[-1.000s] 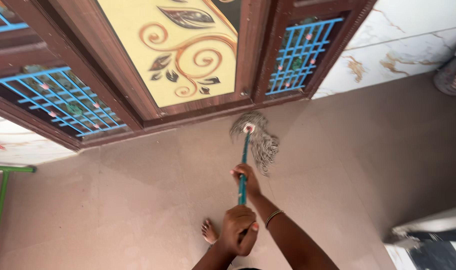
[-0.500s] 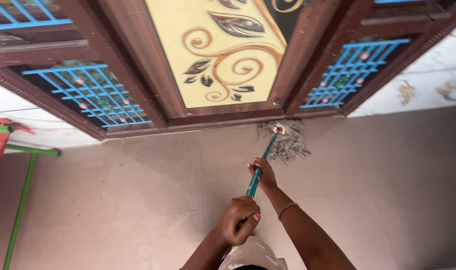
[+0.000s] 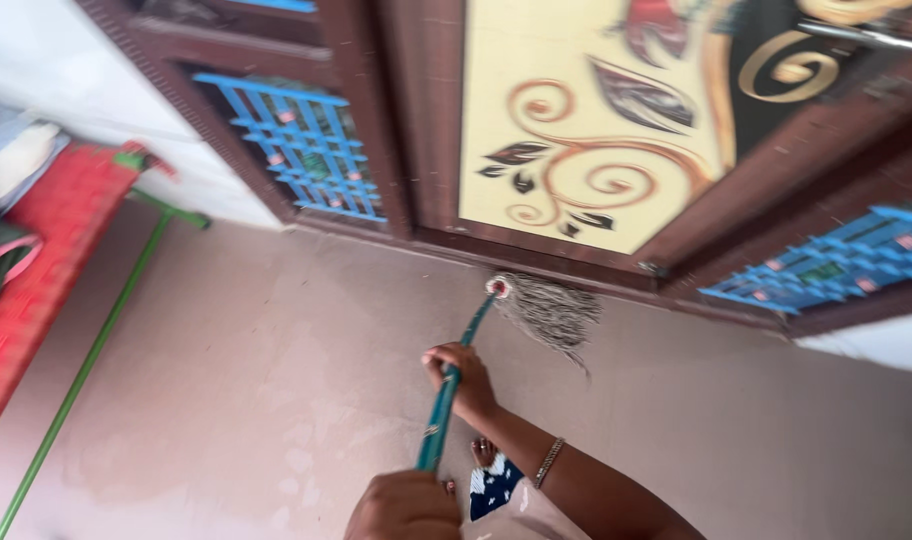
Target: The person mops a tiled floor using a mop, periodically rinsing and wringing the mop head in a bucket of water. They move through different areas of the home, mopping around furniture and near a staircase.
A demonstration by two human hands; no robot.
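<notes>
Mopping in progress. Both hands on the mop handle (image 3: 454, 385), a teal pole running from near bottom centre up and slightly right to the mop head (image 3: 551, 312).

Right hand (image 3: 461, 378): further along the pole, about mid-shaft, fingers wrapped shut around it, bangle on the wrist. Left hand (image 3: 404, 508): nearest the camera at the bottom edge, closed fist over the top end of the pole. Only the back of the hand shows, but the pole runs straight into it, so I read it as gripping.

Mop head: grey string bundle, flat on the floor (image 3: 226, 380), fanned to the right, lying right against the base of the wooden door frame (image 3: 536, 262) at the far side. Bare foot (image 3: 484, 453) just near of the right hand, beside the pole.

Step as I judge it: working the far strip of floor along the door threshold, at the far end of a stroke. Floor nearer in looks patchy and damp in places; image is motion-blurred, can't be sure.

Next move would call for: keeping both grips closed, drawing the head back or sideways along the threshold, and keeping the strands spread without snagging the frame edge.

Other stuff: green pole (image 3: 86, 360) lying diagonally at left, well apart from the mop; red mat-like item (image 3: 46, 260) at far left.
</notes>
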